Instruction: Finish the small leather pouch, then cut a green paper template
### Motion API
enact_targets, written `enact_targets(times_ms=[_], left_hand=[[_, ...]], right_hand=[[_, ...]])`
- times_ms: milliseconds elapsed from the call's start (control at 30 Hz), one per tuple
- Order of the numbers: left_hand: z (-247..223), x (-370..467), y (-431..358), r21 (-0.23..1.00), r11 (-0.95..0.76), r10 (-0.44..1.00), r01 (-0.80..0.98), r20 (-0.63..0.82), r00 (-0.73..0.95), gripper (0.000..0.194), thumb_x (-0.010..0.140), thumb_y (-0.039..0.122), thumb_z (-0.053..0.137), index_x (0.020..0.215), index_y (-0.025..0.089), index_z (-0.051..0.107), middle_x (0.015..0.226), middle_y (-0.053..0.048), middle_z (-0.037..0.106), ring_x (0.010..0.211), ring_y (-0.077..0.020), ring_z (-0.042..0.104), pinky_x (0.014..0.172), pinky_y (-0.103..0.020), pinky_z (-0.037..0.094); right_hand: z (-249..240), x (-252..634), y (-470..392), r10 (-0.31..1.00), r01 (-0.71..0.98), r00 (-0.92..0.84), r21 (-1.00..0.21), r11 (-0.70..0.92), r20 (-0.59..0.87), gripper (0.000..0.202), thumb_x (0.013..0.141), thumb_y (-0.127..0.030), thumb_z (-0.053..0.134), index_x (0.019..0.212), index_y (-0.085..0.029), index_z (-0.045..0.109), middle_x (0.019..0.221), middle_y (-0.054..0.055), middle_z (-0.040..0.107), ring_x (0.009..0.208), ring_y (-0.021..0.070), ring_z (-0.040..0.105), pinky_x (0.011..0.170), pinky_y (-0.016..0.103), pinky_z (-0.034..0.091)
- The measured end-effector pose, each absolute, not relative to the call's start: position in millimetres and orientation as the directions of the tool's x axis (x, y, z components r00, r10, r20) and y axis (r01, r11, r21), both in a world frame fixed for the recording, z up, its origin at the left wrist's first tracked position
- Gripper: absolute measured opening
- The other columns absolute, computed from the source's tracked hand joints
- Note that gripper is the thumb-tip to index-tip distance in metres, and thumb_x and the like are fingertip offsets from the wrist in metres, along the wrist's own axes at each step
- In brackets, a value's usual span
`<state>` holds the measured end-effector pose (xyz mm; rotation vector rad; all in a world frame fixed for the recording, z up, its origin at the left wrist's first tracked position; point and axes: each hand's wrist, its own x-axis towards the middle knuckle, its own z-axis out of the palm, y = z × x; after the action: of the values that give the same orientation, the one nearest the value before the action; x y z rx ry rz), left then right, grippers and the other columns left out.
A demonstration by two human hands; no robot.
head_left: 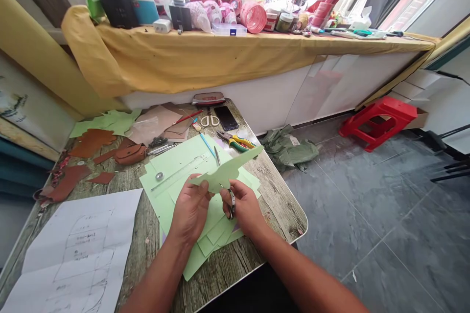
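My left hand (193,208) pinches the left end of a light green sheet (229,168), its cut edge curving irregularly. The sheet is raised above the table, its long narrow end pointing right. In my right hand (245,208) is a pair of scissors (232,204), fingers through the dark handles. One blade tip (216,155) shows beyond the sheet; the rest is hidden behind it. Below both hands lie several stacked green sheets (172,156), with a clear ruler (179,172), a small round metal piece (159,176) and a blue pencil (207,145) on top.
Pliers (237,141), a phone (226,118) and white-handled scissors (209,120) lie at the table's back. Brown leather scraps (91,143) and a small brown pouch (130,154) are left. A drawn paper (81,249) covers the front left. A red stool (382,120) stands right.
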<state>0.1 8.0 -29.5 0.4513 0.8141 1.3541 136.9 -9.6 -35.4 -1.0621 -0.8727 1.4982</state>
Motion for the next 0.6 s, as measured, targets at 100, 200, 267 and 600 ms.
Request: enact_targets(times_ms=[100,200,267,600], left_hand=[[-32,-1,9,0.723,0.221,0.965,-0.655,-0.260,0.039,0.033,0.072,0.037,0.100,0.093,0.026,0.077,0.098,-0.003,0.080,0.083,-0.0203,0.072,0.074,-0.033,0.056],[-32,-4,11,0.784,0.206,0.969,-0.585,-0.248,0.008,0.034,0.075,0.040,0.098,0.095,0.022,0.077,0.099,-0.004,0.079,0.082,-0.0188,0.069,0.072,-0.030,0.054],[-29,-8,12,0.825,0.185,0.975,-0.533,-0.224,-0.009,0.035,0.077,0.040,0.096,0.099,0.021,0.077,0.102,-0.005,0.079,0.085,-0.0181,0.069,0.074,-0.028,0.054],[-22,-37,23,0.945,0.160,0.979,-0.286,-0.188,-0.075,0.041,0.070,0.043,0.100,0.096,0.023,0.076,0.099,-0.004,0.079,0.089,-0.0223,0.074,0.075,-0.031,0.061]], right_hand=[[-31,138,-7,0.980,-0.274,-0.066,-0.941,-0.200,-0.189,0.046,0.083,-0.060,0.086,0.091,-0.019,0.068,0.063,-0.007,0.055,0.044,0.0081,0.046,0.045,0.024,0.031],[-28,142,-2,0.974,-0.210,-0.053,-0.951,-0.226,-0.220,0.047,0.081,-0.060,0.088,0.081,-0.020,0.063,0.058,-0.008,0.051,0.043,0.0089,0.045,0.045,0.024,0.032],[-27,148,1,0.971,-0.185,-0.050,-0.953,-0.240,-0.234,0.047,0.079,-0.058,0.091,0.078,-0.021,0.062,0.055,-0.009,0.049,0.042,0.0091,0.043,0.044,0.025,0.032],[-24,182,1,0.909,0.145,-0.315,-0.961,-0.238,-0.272,0.037,0.084,-0.053,0.086,0.089,-0.019,0.072,0.072,-0.004,0.055,0.060,0.0129,0.046,0.055,0.025,0.032]])
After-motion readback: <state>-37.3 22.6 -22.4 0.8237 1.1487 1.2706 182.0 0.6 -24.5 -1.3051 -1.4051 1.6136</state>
